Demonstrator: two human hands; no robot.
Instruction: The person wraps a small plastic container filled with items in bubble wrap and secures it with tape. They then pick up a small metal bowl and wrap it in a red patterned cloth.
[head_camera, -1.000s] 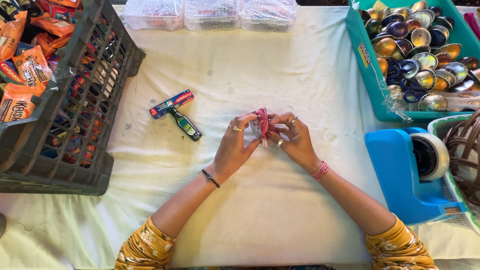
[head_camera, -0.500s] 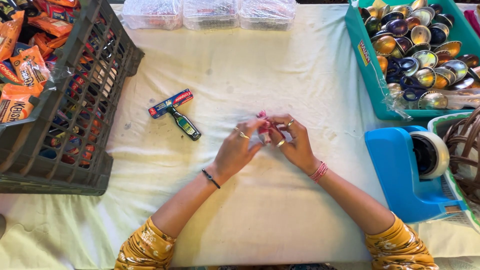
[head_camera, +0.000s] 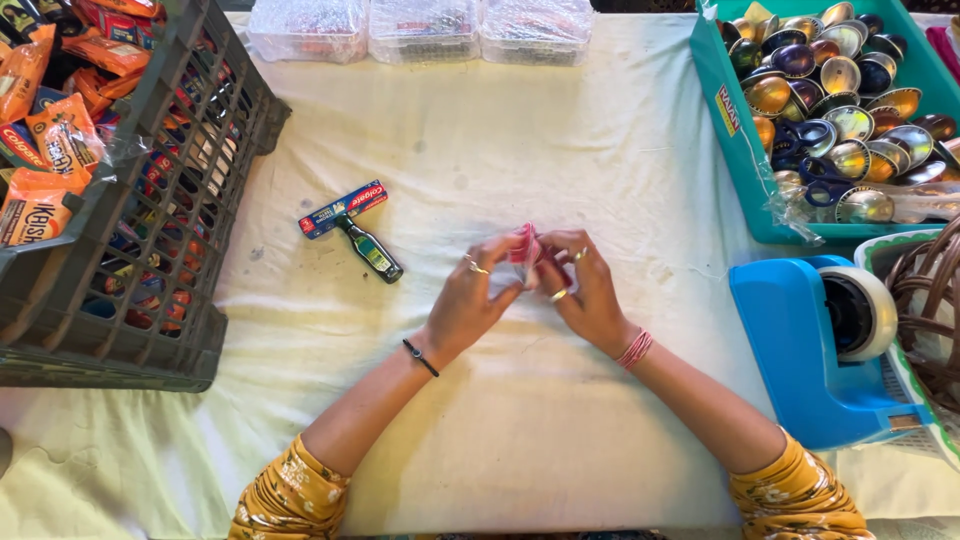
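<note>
My left hand (head_camera: 475, 295) and my right hand (head_camera: 585, 290) meet over the middle of the cloth-covered table (head_camera: 500, 160). Between the fingertips of both hands sits a small red and white packet (head_camera: 524, 250), partly hidden by the fingers. Left of my hands on the cloth lie a small dark green bottle (head_camera: 370, 250) and a short blue and red toothpaste box (head_camera: 343, 209), touching end to end.
A dark plastic crate (head_camera: 190, 160) of snack packets stands at the left. A teal tray (head_camera: 745, 150) of shiny small metal bowls is at the back right. A blue tape dispenser (head_camera: 810, 350) sits at the right, a wicker basket (head_camera: 930, 300) beside it. Clear plastic boxes (head_camera: 420, 30) line the far edge.
Both hands stayed in the middle of the table and kept working the small red packet, turning it between the fingertips. Nothing else has moved.
</note>
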